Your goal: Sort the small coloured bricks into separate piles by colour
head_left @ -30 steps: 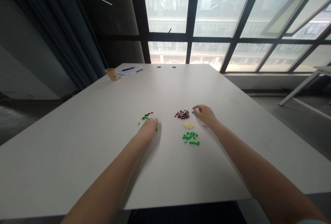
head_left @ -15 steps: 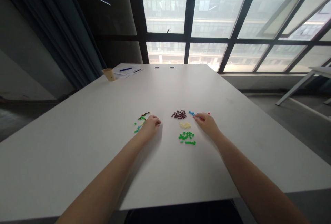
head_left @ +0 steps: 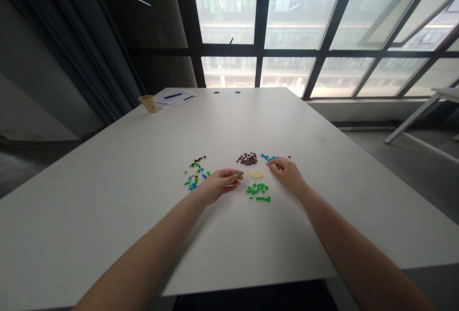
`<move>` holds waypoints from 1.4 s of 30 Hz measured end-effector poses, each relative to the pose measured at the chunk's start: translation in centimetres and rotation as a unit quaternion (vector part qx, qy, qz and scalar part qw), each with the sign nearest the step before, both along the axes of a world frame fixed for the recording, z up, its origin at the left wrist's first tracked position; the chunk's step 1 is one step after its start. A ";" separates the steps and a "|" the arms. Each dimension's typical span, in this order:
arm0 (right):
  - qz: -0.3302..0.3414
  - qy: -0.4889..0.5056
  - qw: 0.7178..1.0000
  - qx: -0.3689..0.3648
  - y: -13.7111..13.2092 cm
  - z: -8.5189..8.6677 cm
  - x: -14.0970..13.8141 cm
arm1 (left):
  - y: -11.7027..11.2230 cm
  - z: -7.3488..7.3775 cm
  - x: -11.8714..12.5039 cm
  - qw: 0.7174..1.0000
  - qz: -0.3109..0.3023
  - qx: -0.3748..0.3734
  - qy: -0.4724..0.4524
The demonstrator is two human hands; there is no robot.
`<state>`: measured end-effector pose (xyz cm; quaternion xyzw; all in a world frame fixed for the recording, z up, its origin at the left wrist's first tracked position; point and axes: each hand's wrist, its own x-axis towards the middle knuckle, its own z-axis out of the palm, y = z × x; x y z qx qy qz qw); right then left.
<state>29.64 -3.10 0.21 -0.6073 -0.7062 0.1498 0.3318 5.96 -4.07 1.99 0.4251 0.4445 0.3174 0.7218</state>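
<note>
My left hand [head_left: 223, 184] is pinching a small green toy brick [head_left: 239, 175] between thumb and fingertips. Beside it on the left lies a mixed scatter of bricks [head_left: 195, 178] in green, blue, yellow and dark brown. My right hand [head_left: 286, 172] has its fingertips pinched together; whatever they hold, if anything, is too small to tell. Just behind those fingertips are the blue bricks [head_left: 264, 157]. Between my hands are a dark brown pile [head_left: 248, 159], a pale yellow pile [head_left: 256, 173] and, nearest me, a green pile [head_left: 257, 189].
A red piece [head_left: 289, 157] lies past my right hand. On the white table [head_left: 304, 244], at the far left, stand a tan cup [head_left: 149, 104] and papers [head_left: 179, 98] with a blue pen [head_left: 172, 96]. Windows rise behind the table's far edge.
My left hand has moved right from the mixed scatter towards the piles, and a green brick now shows in its fingers. The right hand stays near the blue bricks, nearly unmoved.
</note>
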 end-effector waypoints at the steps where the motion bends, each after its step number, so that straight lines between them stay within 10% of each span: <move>1: 0.002 0.000 1.000 0.001 0.0 0.0 -0.1 | -0.2 0.1 0.2 0.999 -0.003 -0.023 -0.023; 18: 0.205 0.021 0.967 0.147 -3.0 2.0 -3.3 | -0.7 0.0 0.6 0.996 -0.047 -0.060 -0.035; 28: 0.225 -0.013 0.964 0.139 -3.0 1.3 -3.9 | -0.8 -0.2 0.5 0.988 -0.126 0.057 0.063; 36: 0.250 -0.077 0.962 -0.072 -2.3 1.8 -0.7 | 0.2 1.4 -3.3 0.763 -0.161 0.305 0.547; 42: 0.267 -0.110 0.952 -0.100 -2.2 1.2 -0.9 | 0.9 1.9 -4.5 0.729 -0.190 0.255 0.606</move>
